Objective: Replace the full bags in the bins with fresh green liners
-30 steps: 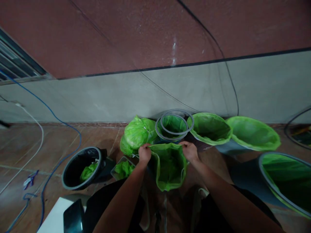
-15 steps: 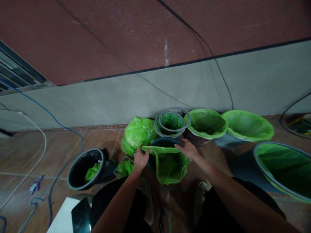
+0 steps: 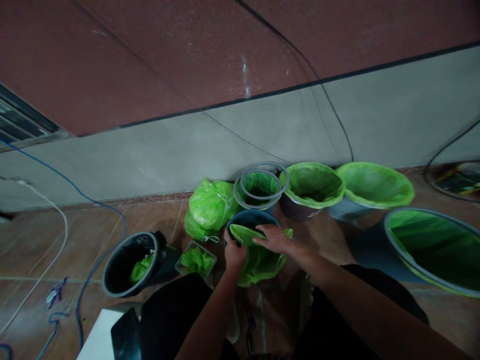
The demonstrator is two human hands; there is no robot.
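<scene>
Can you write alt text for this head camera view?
Left hand and right hand hold a green plastic bag at the rim of a dark bin on a tiled floor; more green-lined bins and a tied green bag sit by a wall.

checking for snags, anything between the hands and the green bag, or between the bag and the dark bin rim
Nothing visible. The left hand and right hand already touch the green plastic bag, which lies against the rim of the dark blue bin.
</scene>
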